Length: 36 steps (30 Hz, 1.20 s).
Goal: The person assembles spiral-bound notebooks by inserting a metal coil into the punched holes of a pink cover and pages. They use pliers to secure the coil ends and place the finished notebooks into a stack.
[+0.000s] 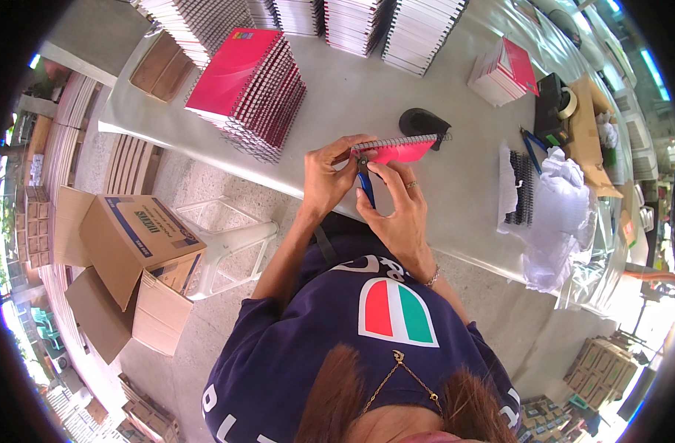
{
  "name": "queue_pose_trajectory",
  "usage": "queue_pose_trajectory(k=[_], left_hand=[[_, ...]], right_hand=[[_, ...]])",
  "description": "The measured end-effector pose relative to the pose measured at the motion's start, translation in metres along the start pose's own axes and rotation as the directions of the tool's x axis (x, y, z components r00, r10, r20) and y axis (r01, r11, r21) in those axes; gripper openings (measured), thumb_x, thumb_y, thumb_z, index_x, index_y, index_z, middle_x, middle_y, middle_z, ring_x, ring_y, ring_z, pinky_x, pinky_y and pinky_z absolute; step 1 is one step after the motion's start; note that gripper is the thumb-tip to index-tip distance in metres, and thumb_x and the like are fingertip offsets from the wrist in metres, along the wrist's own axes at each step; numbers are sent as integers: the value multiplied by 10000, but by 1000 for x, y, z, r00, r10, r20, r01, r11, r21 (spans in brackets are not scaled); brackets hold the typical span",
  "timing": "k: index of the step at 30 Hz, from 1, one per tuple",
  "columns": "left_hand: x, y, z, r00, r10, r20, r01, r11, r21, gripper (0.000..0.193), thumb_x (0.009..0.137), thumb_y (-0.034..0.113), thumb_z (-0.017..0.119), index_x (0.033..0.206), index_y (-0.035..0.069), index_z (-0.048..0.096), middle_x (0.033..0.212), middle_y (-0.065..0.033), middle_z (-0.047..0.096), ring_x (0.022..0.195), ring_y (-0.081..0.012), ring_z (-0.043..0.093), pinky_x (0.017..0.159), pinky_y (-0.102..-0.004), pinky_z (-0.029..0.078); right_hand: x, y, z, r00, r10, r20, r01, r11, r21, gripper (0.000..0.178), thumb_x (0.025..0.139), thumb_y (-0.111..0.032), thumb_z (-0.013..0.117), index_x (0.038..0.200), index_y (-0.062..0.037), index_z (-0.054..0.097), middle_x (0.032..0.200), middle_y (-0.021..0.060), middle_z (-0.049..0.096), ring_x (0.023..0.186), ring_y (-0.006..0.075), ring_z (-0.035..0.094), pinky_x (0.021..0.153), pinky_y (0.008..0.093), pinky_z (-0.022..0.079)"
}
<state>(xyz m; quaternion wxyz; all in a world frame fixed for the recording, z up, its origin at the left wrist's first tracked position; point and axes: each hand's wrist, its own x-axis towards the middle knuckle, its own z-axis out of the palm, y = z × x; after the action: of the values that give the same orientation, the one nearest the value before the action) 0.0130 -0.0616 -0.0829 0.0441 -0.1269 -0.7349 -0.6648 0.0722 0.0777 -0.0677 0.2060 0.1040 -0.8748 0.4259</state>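
Observation:
A spiral notebook (405, 152) with a pink-red cover is held up at the table's near edge, its dark wire coil along the top. My left hand (329, 176) is closed around the notebook's left end. In my right hand (401, 214) is a pair of small blue-handled pliers (365, 184), its jaws against the left end of the coil. The fingers partly cover the jaws, so I cannot tell whether they grip the wire. Just behind the notebook lies a black rounded object (422, 119). To the left rises a tall stack of red spiral notebooks (238, 77).
Several white-paged spiral stacks (352, 22) line the table's far side. A smaller red-topped stack (504, 72) stands right, near a tape roll (567, 103), blue-handled pliers (531, 148), black coils (519, 188) and crumpled white plastic (563, 214). An open cardboard box (142, 229) rests beside a white stool (238, 247).

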Motion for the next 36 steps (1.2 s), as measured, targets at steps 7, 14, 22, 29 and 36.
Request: queue_pose_trajectory(k=[7, 14, 22, 29, 36], left_hand=[[-13, 9, 12, 979, 181, -92, -151, 953, 264, 391, 816, -132, 567, 1145, 34, 696, 1031, -130, 728, 907, -193, 719, 789, -296, 570], [-9, 26, 26, 978, 144, -149, -127, 985, 116, 328, 853, -68, 620, 1149, 42, 705, 1035, -101, 732, 820, -157, 702, 698, -266, 548], [35, 126, -77, 754, 253, -606, -123, 961, 248, 305, 884, 119, 742, 1173, 35, 688, 937, -13, 675, 651, -12, 472, 559, -154, 365], [61, 90, -150, 716, 271, -644, -151, 960, 236, 262, 881, 145, 747, 1070, -19, 672, 978, -89, 698, 885, -92, 638, 771, -202, 496], [61, 61, -169, 700, 212, -682, -85, 973, 215, 310, 867, 201, 771, 1073, -11, 678, 896, -44, 662, 832, -89, 614, 732, -218, 478]], right_hand=[[-3, -6, -16, 788, 303, 536, -615, 335, 714, 266, 931, -145, 620, 1161, -23, 564, 1018, 153, 631, 781, 254, 659, 688, 323, 553], [10, 12, -63, 759, 248, 602, -637, 477, 606, 312, 1000, -199, 552, 1242, -19, 471, 988, 111, 590, 940, 186, 635, 848, 348, 523], [-14, 124, -97, 974, 167, -151, -220, 852, -475, 412, 919, -165, 627, 1302, -68, 509, 1299, 181, 507, 1249, 372, 445, 1082, 498, 300], [-15, 122, -98, 965, 196, -173, -257, 834, -489, 392, 939, -209, 612, 1302, -83, 531, 1303, 161, 522, 1253, 346, 464, 1093, 489, 295], [-15, 123, -99, 970, 178, -165, -237, 840, -489, 399, 940, -211, 616, 1307, -81, 529, 1302, 150, 527, 1241, 340, 477, 1089, 481, 303]])
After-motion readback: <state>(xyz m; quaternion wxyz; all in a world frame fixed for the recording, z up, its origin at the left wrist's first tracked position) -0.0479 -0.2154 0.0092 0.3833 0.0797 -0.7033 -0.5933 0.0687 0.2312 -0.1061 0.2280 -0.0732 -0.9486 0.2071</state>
